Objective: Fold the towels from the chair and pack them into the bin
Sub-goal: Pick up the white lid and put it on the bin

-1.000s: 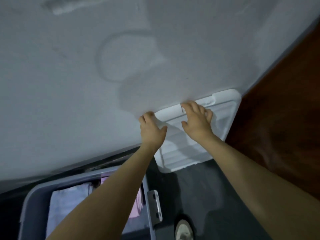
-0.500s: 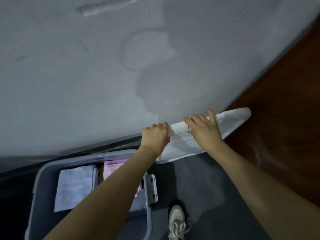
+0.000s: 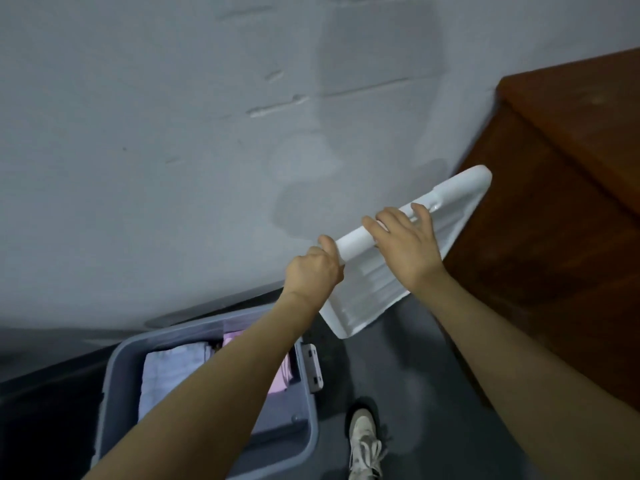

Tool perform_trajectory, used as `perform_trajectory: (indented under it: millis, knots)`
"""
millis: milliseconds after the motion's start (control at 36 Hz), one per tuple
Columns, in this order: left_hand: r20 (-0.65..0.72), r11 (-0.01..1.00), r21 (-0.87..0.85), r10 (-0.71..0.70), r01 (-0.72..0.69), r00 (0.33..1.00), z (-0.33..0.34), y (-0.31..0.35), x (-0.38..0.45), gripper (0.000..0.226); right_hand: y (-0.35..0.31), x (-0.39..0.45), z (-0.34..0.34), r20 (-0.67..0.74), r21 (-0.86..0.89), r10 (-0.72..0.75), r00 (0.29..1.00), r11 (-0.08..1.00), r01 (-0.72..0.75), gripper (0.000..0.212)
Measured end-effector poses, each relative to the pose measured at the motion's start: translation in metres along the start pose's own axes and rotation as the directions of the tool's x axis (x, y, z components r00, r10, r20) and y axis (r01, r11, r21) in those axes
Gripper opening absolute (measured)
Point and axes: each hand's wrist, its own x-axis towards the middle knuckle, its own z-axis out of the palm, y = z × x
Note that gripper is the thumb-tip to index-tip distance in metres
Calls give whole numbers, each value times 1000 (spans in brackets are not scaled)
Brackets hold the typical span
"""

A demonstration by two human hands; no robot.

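The lid (image 3: pixel 388 271) was gripped along one rim by the left hand (image 3: pixel 311 273) and right hand (image 3: pixel 407 249); its unsupported far edge could swing and strike the bin (image 3: pixel 304 427) below.

no readable text, labels, brands or numbers anywhere

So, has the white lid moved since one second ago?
Yes. The white lid, gripped by both hands, has come away from the grey wall it leaned flat against and now tilts out over the floor.
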Motion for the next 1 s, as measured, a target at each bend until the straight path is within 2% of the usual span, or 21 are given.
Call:
perform_trajectory:
  millis: [56,111,167,250,278,333,389,444,500,556,611,667,722,806,861,1000]
  knots:
    - [-29,1000,-7,-19,19,999,-16,-3,-17,76,-7,-6,-28,-13,-13,26,1000,1000,-27,57]
    - [-32,1000,-22,-14,14,999,-37,-7,-33,79,-18,-16,-52,-50,-8,59,997,998,-60,59]
    - [-49,999,-38,13,-15,999,-47,-13,-46,75,-28,-25,-70,-92,32,118,989,993,-116,61]
    - [-66,998,-18,-57,56,996,-84,-21,-71,68,-53,-43,-94,-88,197,237,967,956,-217,66]
    - [-43,997,-23,-78,77,996,-89,-21,-74,60,-61,-51,-96,-69,256,262,963,937,-236,63]
    - [100,991,-83,-101,109,990,-98,-21,-81,46,-78,-74,-102,-32,353,273,962,903,-244,45]
    - [150,976,-167,-115,140,982,-103,-20,-90,43,-93,-96,-104,52,420,234,971,877,-234,36]
    - [148,962,-198,-159,187,976,-107,-22,-99,39,-105,-111,-104,202,471,134,970,855,-217,45]
    - [177,956,-200,-181,215,967,-106,-22,-108,32,-115,-124,-97,286,450,59,956,873,-189,61]
    - [214,954,-207,-174,219,961,-104,-22,-116,26,-123,-128,-92,292,374,48,955,914,-160,70]
    - [261,933,-245,-200,266,944,-104,-21,-124,23,-131,-128,-87,275,291,51,960,947,-134,69]
    - [314,869,-317,-282,381,906,-99,-22,-133,22,-139,-132,-79,213,242,17,977,968,-70,63]
    - [361,802,-372,-340,468,869,-92,-25,-144,22,-146,-139,-70,163,242,-38,986,970,-3,59]
    - [417,754,-361,-396,549,818,-75,-38,-170,31,-163,-155,-61,125,278,-118,985,957,80,61]
    - [451,757,-334,-396,562,800,-61,-51,-189,33,-178,-162,-57,104,299,-204,974,940,165,59]
    - [456,703,-348,-451,621,767,-22,-88,-230,39,-222,-179,-36,126,368,-305,944,898,241,51]
